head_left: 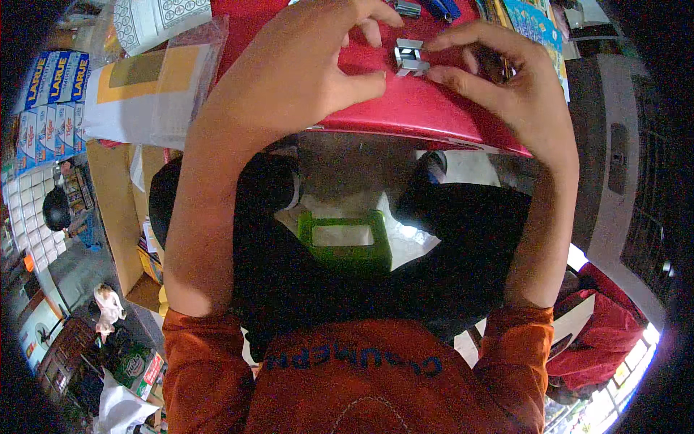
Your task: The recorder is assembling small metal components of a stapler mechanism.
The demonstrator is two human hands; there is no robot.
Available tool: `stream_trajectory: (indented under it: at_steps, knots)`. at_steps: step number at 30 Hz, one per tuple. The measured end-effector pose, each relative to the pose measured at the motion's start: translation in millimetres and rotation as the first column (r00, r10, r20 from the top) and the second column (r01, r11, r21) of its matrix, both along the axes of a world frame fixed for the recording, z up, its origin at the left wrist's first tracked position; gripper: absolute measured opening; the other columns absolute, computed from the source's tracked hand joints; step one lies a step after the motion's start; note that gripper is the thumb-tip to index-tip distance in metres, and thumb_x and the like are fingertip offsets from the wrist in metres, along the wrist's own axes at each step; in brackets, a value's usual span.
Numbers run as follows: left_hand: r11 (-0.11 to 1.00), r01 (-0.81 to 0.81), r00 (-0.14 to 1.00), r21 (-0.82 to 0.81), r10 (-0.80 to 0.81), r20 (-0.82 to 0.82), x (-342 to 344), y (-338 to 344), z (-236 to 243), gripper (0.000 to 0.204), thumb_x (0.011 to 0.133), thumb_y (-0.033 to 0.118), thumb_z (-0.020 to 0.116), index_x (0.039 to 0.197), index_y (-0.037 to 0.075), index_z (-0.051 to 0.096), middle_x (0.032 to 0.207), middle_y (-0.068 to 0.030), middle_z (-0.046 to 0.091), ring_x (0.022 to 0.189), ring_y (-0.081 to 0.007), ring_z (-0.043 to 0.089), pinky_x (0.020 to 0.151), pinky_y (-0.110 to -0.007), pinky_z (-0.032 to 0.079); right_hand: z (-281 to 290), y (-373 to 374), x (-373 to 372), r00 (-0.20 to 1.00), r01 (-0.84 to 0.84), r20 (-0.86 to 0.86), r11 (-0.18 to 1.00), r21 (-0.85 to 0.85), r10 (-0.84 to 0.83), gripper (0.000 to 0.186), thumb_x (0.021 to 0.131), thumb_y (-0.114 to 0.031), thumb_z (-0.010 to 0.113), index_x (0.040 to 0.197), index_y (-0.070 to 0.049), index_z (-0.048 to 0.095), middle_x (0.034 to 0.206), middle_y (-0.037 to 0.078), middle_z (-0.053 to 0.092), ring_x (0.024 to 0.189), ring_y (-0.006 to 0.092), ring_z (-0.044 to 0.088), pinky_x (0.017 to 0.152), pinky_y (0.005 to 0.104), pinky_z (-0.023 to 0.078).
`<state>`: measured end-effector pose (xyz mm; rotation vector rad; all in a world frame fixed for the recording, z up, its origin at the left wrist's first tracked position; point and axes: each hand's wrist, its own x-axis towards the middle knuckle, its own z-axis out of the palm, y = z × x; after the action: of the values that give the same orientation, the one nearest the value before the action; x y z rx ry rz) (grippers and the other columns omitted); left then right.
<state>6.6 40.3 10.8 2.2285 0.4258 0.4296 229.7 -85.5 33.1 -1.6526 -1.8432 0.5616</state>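
Over the red tabletop point(405, 105), my right hand point(506, 76) pinches a small silver metal piece with an open, frame-like shape point(410, 59). Thumb and forefinger grip it from its right side; its exact kind cannot be made out. My left hand point(340, 69) is just left of the piece, thumb and fingers apart, with nothing visible between them. Part of that hand runs up to the top of the view. Beyond the piece lie a small grey metallic object point(406, 9) and a blue item point(441, 9), both partly cut off.
Plastic-sleeved papers point(148, 87) are at the table's left, colourful booklets point(535, 29) at its far right. Stacked blue-and-white cartons point(54, 108) stand farther left. Below the table edge, a green plastic bin point(343, 253) sits between my legs, near an open cardboard box point(116, 210).
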Motion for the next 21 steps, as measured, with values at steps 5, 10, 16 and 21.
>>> stream_trajectory:
  at_steps: [5,10,16,21]
  knots:
    - [0.991,-0.044,0.987,0.125,0.062,-0.149,-0.3,-18.4,26.8,0.049,0.09,0.024,0.08,0.126,-0.001,0.059,0.107,-0.0171,0.063,0.103,-0.0309,0.062,0.091,-0.04,0.05,30.2,-1.9,-27.6,0.971,0.146,0.198,0.987,-0.064,-0.131,0.031,0.085,-0.015,0.084,0.113,-0.003,0.075,0.105,0.008,0.071,0.093,0.0195,0.064,0.085,0.0344,0.052]
    - [0.988,-0.049,0.985,0.145,0.072,-0.156,0.1,-16.3,21.1,0.044,0.09,0.024,0.079,0.12,-0.002,0.06,0.105,-0.0171,0.061,0.101,-0.0322,0.062,0.09,-0.04,0.049,25.8,0.3,-11.9,0.983,0.06,0.177,0.991,-0.118,-0.039,0.04,0.082,-0.023,0.089,0.115,-0.005,0.075,0.108,0.011,0.065,0.103,0.0267,0.063,0.09,0.0415,0.052]
    - [0.993,-0.033,0.989,0.115,0.049,-0.138,3.9,-11.1,11.3,0.042,0.09,0.024,0.079,0.118,-0.002,0.061,0.105,-0.0168,0.061,0.1,-0.0322,0.062,0.089,-0.04,0.05,17.5,8.1,-1.8,0.99,0.073,0.13,0.987,-0.14,-0.055,0.041,0.081,-0.024,0.089,0.114,-0.005,0.076,0.109,0.012,0.066,0.105,0.0284,0.062,0.095,0.0433,0.051]
    - [0.984,-0.042,0.995,0.173,0.057,-0.08,0.5,-13.5,9.6,0.041,0.09,0.024,0.079,0.117,-0.002,0.061,0.105,-0.0167,0.061,0.1,-0.0318,0.062,0.088,-0.041,0.05,20.0,7.7,-7.8,0.986,-0.034,0.158,0.994,-0.1,0.049,0.037,0.081,-0.02,0.088,0.113,-0.004,0.075,0.111,0.013,0.067,0.109,0.0294,0.063,0.097,0.0441,0.051]
